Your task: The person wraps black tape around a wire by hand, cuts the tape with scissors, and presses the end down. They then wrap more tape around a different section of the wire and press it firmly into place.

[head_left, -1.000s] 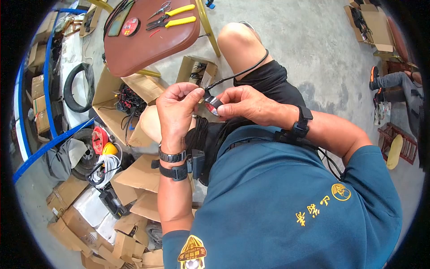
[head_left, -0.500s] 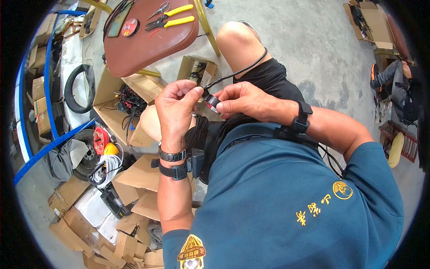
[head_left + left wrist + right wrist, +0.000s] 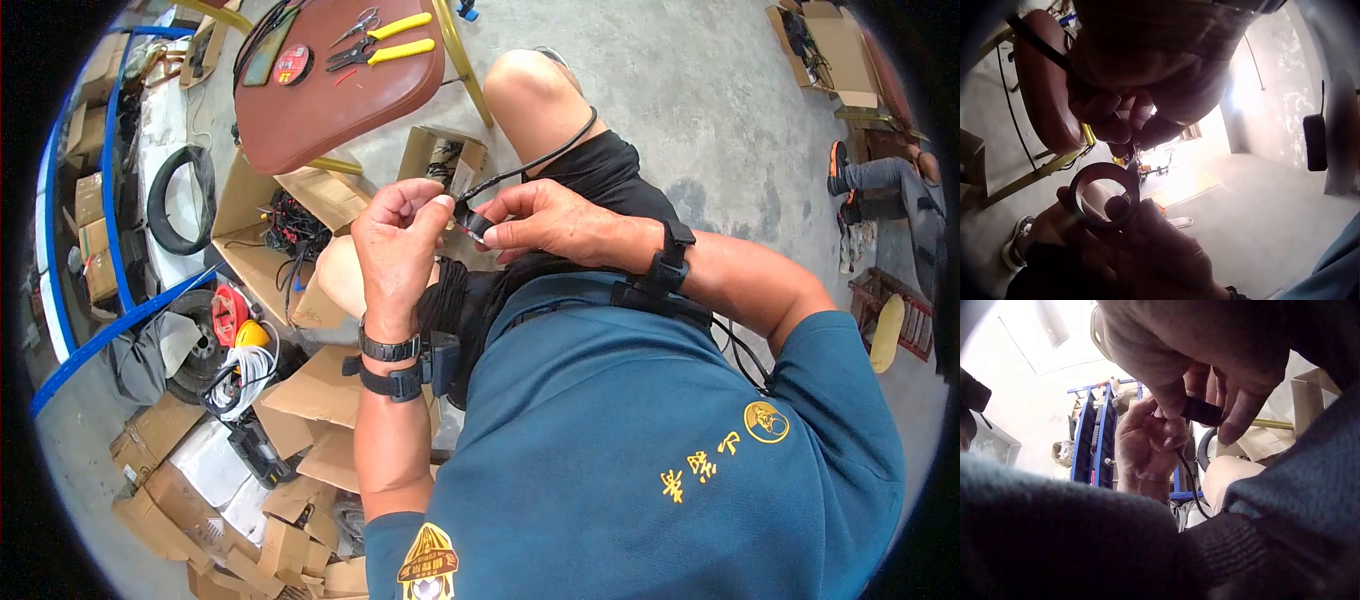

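Currently, the left hand lies at 9 o'clock of the tape roll, its thumb and fingers pinching the black cable. The roll sits between the hands, gripped at its rim by the fingers of the right hand at 3 o'clock; one fingertip shows within the ring. In the left wrist view, a short strip spans from the roll up to the left fingers. The cable leaves the left fingers toward 2 o'clock.

Compared with one second ago, the left hand holds nearly the same position; the roll has turned, presenting more dark surface and less red to the head view.

Surroundings, left to right: a blue rack, a black tube ring and a box of cables stand toward 9 o'clock. A chair at 10 to 11 o'clock carries a red reel, scissors and yellow-handled pliers. A small carton stands at 11 o'clock, a bare knee at 1 o'clock. In the head view, the left thumb obstructs sight of the pinched cable section; the right fingers cover part of the roll.
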A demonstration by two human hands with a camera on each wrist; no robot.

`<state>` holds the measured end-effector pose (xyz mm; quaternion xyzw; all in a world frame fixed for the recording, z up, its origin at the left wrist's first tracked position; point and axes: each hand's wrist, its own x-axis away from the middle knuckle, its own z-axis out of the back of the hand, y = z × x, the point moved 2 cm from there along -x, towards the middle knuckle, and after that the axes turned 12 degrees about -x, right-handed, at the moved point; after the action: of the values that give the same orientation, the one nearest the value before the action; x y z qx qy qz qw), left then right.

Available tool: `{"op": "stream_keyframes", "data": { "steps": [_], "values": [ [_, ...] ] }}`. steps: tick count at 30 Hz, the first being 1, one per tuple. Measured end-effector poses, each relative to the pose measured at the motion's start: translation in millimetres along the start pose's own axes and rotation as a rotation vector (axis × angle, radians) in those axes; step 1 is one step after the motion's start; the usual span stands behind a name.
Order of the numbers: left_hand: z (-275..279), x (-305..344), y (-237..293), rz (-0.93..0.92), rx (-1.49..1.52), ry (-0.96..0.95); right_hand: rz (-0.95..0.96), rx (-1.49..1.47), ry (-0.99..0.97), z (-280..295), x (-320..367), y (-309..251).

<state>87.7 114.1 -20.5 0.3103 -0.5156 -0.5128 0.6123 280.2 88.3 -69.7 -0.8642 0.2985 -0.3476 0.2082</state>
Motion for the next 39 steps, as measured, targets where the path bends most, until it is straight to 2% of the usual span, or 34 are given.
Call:
{"op": "stream_keyframes", "data": {
  "steps": [4, 10, 13, 22, 28, 31, 37, 39],
  "values": [
    [-6.4, 0.7, -0.3, -0.051, 0.075, -0.043, -0.008, -0.008, -0.004, -1.1, 0.7, -0.8],
    [-6.7, 1.6, -1.6, -0.085, -0.139, -0.042, -0.008, -0.004, 0.004, -0.2, 0.0, 1.4],
    [-5.0, 0.6, -2.6, -0.2, -0.334, -0.023, -0.007, 0.016, -0.002, 1.7, -1.0, 2.1],
    [-6.6, 4.4, 12.5, -0.4, -0.433, -0.012, -0.033, 0.069, -0.018, 4.4, -9.6, -0.6],
    [-7.6, 9.9, 5.3, -0.333, -0.378, -0.017, 0.005, -0.03, -0.085, 4.8, -26.4, -3.9],
    [-8.1, 16.0, 1.3, -0.207, -0.087, -0.016, 0.031, -0.088, -0.095, 8.1, -35.8, -0.2],
    [-4.9, 19.4, -2.9, -0.268, -0.127, -0.02, 0.071, -0.146, -0.088, 10.8, -48.5, 3.2],
    [-6.6, 18.7, -2.9, -0.232, -0.083, -0.008, 0.091, -0.142, -0.122, 9.3, -52.1, 0.9]
  ]
}}
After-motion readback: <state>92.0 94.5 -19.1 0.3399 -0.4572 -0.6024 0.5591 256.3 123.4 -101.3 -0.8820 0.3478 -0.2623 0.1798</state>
